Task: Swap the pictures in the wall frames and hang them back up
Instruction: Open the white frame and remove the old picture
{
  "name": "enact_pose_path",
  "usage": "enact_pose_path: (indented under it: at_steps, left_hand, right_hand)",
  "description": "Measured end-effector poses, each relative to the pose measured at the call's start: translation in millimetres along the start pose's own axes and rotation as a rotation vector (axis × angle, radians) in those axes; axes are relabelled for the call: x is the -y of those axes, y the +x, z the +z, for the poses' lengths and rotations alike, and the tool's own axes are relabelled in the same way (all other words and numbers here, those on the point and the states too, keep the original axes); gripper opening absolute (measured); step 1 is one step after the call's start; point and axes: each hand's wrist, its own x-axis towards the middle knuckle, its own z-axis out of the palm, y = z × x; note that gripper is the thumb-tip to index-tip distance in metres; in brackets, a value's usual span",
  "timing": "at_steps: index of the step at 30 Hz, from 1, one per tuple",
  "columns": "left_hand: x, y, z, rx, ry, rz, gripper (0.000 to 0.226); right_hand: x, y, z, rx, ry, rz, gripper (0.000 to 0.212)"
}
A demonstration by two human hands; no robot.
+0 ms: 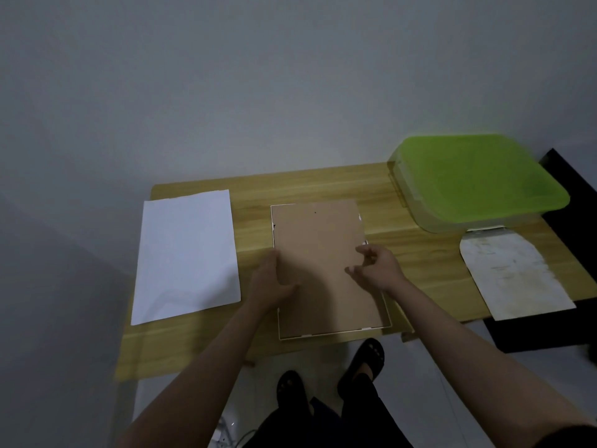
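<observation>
The left hand lies open and flat on the left edge of the face-down white picture frame with brown board backing, mid-table. The right hand, fingers curled, pinches at its right edge. A blank white paper sheet lies left; no writing is legible.

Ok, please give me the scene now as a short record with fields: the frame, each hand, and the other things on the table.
frame: picture frame lies face down on the wooden table, brown backing board up
left hand: left hand rests on the frame's left edge, fingers fairly straight
right hand: right hand over the right edge, fingers curled; whether it pinches something cannot be told
left of frame: white sheet lying flat
right of frame: green-lidded plastic box, stained paper in front of it
</observation>
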Motion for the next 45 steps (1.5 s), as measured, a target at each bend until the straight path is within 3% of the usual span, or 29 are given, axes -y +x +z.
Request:
enact_pose_path:
  at_steps: [9, 20, 25, 31, 38, 45]
  left_hand:
    - [4.1, 4.5, -8.5, 0.001, 0.015, -0.046, 0.098]
    - [9.2, 2.1, -20.3, 0.012, 0.075, -0.062, 0.1]
    - [9.0, 2.4, -24.3, 0.02, 0.087, -0.056, 0.1]
    - [8.5, 1.7, -26.3, 0.006, 0.038, -0.053, 0.098]
    - [6.4, 1.9, -27.8, 0.005, 0.041, -0.033, 0.081]
    - [2.5, 2.6, -29.2, -0.035, -0.016, -0.087, 0.081]
  right_hand:
    - [12.9, 6.4, -6.1, 0.026, -0.055, -0.013, 0.064]
    - [8.2, 3.2, -15.6, 0.102, 0.051, -0.017, 0.042]
    - [4.3, -1.0, -16.5, 0.143, 0.095, -0.023, 0.044]
    - [3.2, -5.2, -18.4, 0.115, 0.168, -0.017, 0.044]
    - [4.9, -5.7, -15.0, 0.084, 0.222, -0.044, 0.042]
    - [5.5, -4.3, -14.8, 0.037, 0.346, 0.044, 0.045]
